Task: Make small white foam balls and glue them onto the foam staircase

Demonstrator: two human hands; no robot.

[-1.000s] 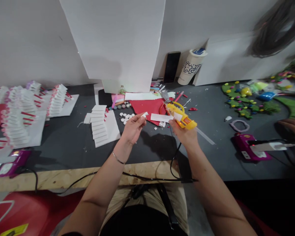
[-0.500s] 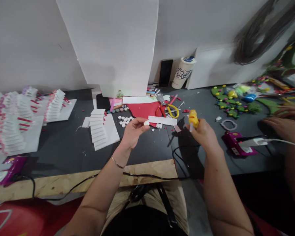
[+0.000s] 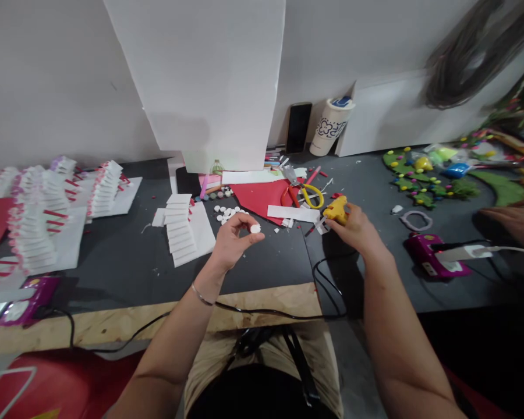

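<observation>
My left hand (image 3: 234,240) pinches a small white disc (image 3: 255,229) between thumb and fingertips, above the dark table. Several similar white discs (image 3: 224,213) lie just behind it. On the right, my right hand (image 3: 351,228) is closed on a yellow glue gun (image 3: 336,210), its nozzle pointing down and left near paper scraps. Between the hands lies a white paper strip (image 3: 293,213), partly over a red sheet (image 3: 257,198). Left of my left hand, a fan of white stepped pieces (image 3: 180,230) rests on a white board (image 3: 201,233).
Yellow-handled pliers (image 3: 313,196), a phone (image 3: 298,128) and a patterned cup (image 3: 330,127) stand or lie behind. Purple power strips (image 3: 434,259) sit at both sides. A black cable (image 3: 262,314) crosses the front edge. Another person's hand (image 3: 513,224) is at far right.
The glue gun in my right hand has turned its nozzle left and moved slightly left, near the scraps. My left hand with the disc has shifted slightly left and down, away from the strip.
</observation>
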